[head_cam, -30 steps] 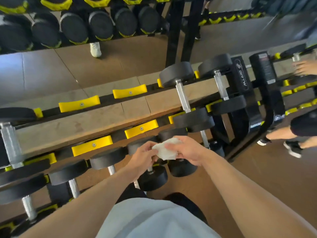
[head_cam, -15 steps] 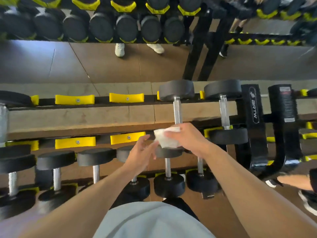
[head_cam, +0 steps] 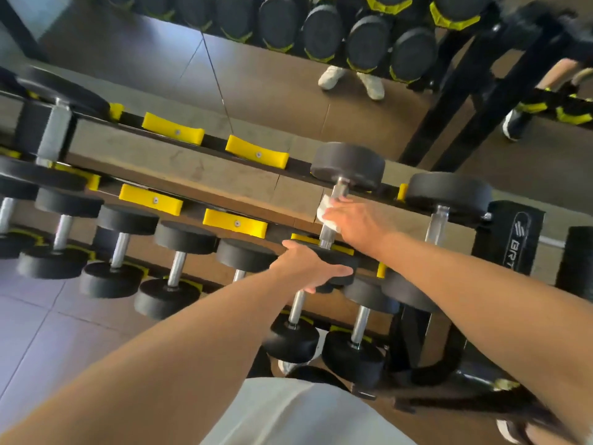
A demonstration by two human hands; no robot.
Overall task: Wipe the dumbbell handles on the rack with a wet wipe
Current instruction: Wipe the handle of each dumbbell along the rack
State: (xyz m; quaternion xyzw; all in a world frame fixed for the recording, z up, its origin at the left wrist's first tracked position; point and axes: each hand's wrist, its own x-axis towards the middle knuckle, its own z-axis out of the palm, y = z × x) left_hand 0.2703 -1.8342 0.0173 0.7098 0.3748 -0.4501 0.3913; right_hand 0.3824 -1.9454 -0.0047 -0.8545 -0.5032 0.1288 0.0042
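On the top-tier handle [head_cam: 332,216], the right hand [head_cam: 353,220] now clamps the wipe [head_cam: 324,213]; left hand [head_cam: 308,268] has gripped its near head [head_cam: 340,263].

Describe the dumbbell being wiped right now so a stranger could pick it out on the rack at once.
Start at the rack's black upright with white lettering on the right. On the top shelf, skip the dumbbell nearest the upright and take the next dumbbell leftward. Only this one has a white wet wipe wrapped on its chrome handle under the right hand, with the left hand on its near head.
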